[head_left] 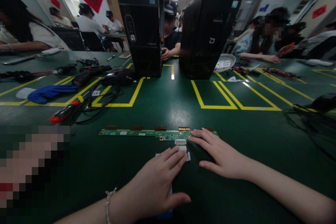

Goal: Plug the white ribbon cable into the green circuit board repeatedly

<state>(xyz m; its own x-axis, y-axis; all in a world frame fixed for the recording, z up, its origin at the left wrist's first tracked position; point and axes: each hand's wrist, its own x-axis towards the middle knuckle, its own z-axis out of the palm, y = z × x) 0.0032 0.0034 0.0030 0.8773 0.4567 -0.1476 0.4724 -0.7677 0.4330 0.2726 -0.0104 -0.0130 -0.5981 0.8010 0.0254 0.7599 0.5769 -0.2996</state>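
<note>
A long, narrow green circuit board (141, 133) lies on the dark green table, with several brown tabs along its far edge. At its near edge sits a pale connector (180, 142), and a whitish flat cable (182, 148) runs from there under my left hand (160, 178). The fingertips of that hand rest flat on the cable, thumb spread away. Fingers stretched out, my right hand (217, 152) touches the board's right part and covers some of it. Beneath my left palm shows a blue strip (165, 214), mostly hidden.
Two black computer towers (143, 28) (207, 38) stand ahead. On the left lie a red-and-black screwdriver (65, 110), a blue glove (51, 92) and black cables (105, 94). A white basket (225, 62) and more black cable (312, 108) are on the right. Other people sit around.
</note>
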